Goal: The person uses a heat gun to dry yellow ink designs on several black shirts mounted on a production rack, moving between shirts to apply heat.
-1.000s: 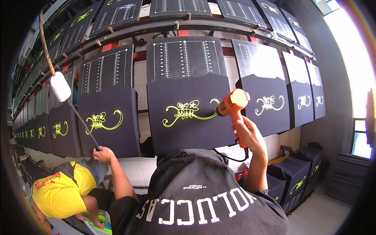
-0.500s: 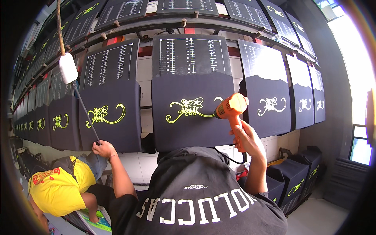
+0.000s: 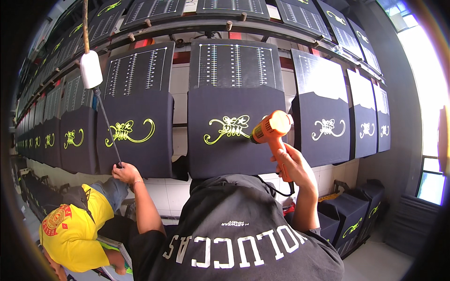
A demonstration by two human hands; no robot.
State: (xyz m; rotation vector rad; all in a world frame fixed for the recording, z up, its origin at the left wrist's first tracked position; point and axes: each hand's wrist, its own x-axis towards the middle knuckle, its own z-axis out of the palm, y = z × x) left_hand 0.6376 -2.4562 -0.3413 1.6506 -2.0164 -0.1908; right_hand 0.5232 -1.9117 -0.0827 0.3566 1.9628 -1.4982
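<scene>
The left arm [image 3: 150,213] stretches forward and angles outward, the left hand [image 3: 126,173] closed in a pinch at its far end. On the opposite side, the right arm [image 3: 307,208] rises nearly upright, the right hand [image 3: 298,167] tilted inward and wrapped in a grip, well apart from the left.

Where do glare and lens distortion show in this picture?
All in the head view: the window at right is blown out to white; glare whitens the upper part of the board right of the orange heat gun; the rail bows; the corners darken.
</scene>
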